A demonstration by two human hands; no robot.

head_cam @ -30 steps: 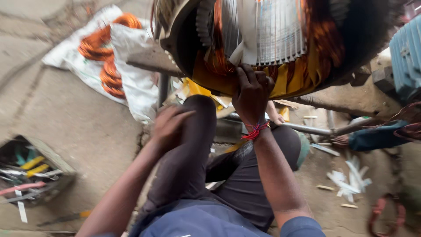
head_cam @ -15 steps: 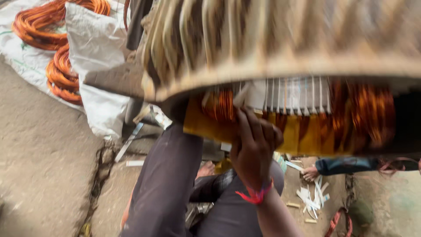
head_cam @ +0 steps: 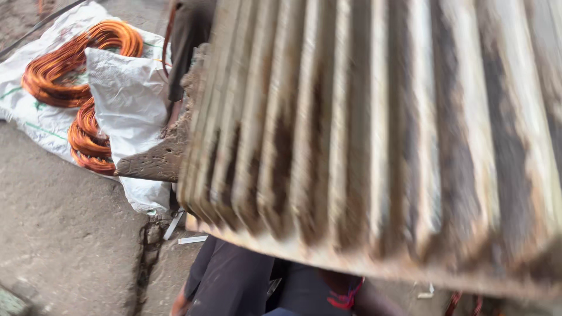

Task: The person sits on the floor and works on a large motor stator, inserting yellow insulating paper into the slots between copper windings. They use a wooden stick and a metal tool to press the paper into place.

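Note:
A large rusty motor housing (head_cam: 374, 140) with long cooling fins fills most of the view, very close to the camera. Below its lower edge only my right wrist (head_cam: 345, 297) shows, with a red band around it; the hand itself is hidden behind the housing. A small patch of what may be my left hand (head_cam: 178, 305) peeks out at the bottom edge beside my dark trouser leg (head_cam: 231, 281); its fingers cannot be made out.
Coils of orange copper wire (head_cam: 76, 76) lie on a white sack (head_cam: 129, 99) spread on the concrete ground (head_cam: 64, 234) at left. A wooden block (head_cam: 155, 164) juts out beside the housing. A crack runs through the concrete near my leg.
The view has swung in closer to the housing, whose fins now hide the copper windings and my right hand. Only the banded wrist still shows.

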